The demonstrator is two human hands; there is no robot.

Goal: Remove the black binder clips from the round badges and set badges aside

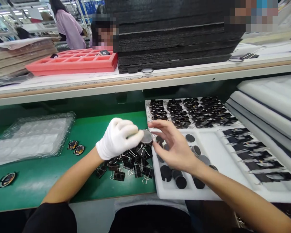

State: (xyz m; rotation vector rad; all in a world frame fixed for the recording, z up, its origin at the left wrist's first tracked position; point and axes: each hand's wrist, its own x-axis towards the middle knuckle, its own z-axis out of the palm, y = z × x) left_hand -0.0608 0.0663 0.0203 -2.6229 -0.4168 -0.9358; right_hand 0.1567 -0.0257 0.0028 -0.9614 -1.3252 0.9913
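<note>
My left hand [119,139], in a white glove, is closed with its thumb and fingers pinching a flat round grey disc [147,137]. Facing the disc from the other side is my bare right hand [176,147], its thumb and fingers spread apart and nothing visible between them. Whether a fingertip touches the disc's edge I cannot tell. Below the disc lies a heap of black binder clips [129,163] on the green tabletop [92,181]. Under my right hand, a white foam tray [223,155] holds several dark round discs [181,182], some tilted or stacked.
Clipped dark pieces fill a white tray [146,110] behind and the foam tray's right side. Clear plastic trays [36,136] and small round parts [79,149] lie left. A shelf edge [92,85] spans the back, with a red foam tray [72,67] and black sheets [174,42] above.
</note>
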